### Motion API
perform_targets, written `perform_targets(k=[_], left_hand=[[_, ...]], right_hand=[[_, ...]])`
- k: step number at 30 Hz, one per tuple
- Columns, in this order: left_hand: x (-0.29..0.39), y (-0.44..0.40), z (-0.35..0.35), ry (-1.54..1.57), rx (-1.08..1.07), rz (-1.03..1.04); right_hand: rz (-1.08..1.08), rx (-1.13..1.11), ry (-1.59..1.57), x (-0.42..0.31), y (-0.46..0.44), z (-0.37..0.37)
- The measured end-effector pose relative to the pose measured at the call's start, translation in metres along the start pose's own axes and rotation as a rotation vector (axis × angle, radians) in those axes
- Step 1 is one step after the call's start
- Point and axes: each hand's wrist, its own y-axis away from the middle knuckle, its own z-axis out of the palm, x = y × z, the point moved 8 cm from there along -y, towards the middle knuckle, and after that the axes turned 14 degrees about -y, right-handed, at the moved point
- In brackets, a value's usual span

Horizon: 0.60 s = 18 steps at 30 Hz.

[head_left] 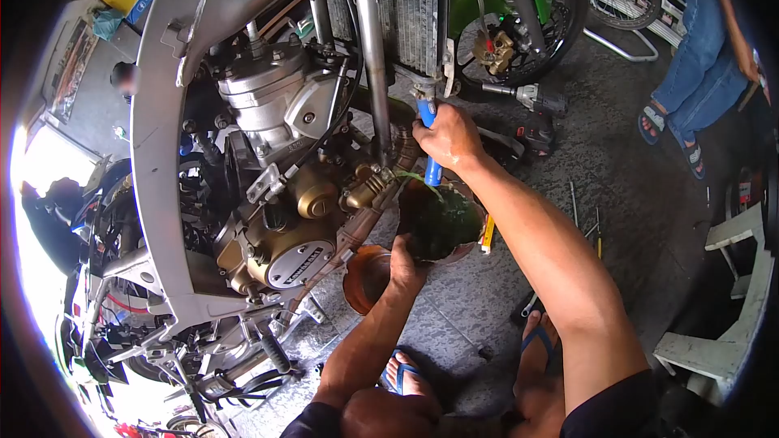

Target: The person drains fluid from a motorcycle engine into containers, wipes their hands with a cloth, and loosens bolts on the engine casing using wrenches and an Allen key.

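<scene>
In the head view, your right hand [451, 139] is clenching a smooth, tubular blue hose [433, 175] around its middle, one end showing above your fist beneath the finned metal radiator [418, 16], the other hanging below it. Your left hand [404, 264] is grasping the near-left edge of a ragged-rimmed, rounded container [466, 254], which is lying just below the hose and holding dark green liquid [438, 223]. A second orange-brown vessel [357, 285] is sitting beside your left wrist.

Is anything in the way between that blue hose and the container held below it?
Nothing solid visible. The right hand holds the blue hose, its lower end close by the container; a thin green stream shows near it.
</scene>
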Motion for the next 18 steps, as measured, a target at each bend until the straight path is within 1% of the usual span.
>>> perform_targets(k=[3,5,9,11,15,18], left_hand=[[-0.009,-0.006,-0.010,0.048,0.008,-0.004],[-0.017,-0.016,-0.011,0.128,-0.016,0.004],[-0.016,-0.019,-0.005,0.132,0.006,0.005],[-0.017,-0.018,-0.007,0.140,0.070,-0.039],[-0.014,-0.018,-0.006,0.153,0.075,-0.045],[-0.016,-0.021,-0.006,0.133,0.025,-0.051]], right_hand=[[0.055,-0.041,-0.017,-0.001,0.003,0.002],[0.006,-0.030,-0.014,0.000,0.001,0.001],[0.016,-0.033,-0.002,-0.001,0.001,-0.002],[0.006,-0.037,-0.001,-0.003,0.001,-0.002],[-0.004,-0.011,-0.013,-0.006,0.002,-0.005],[0.043,-0.051,0.031,-0.005,0.001,-0.003]])
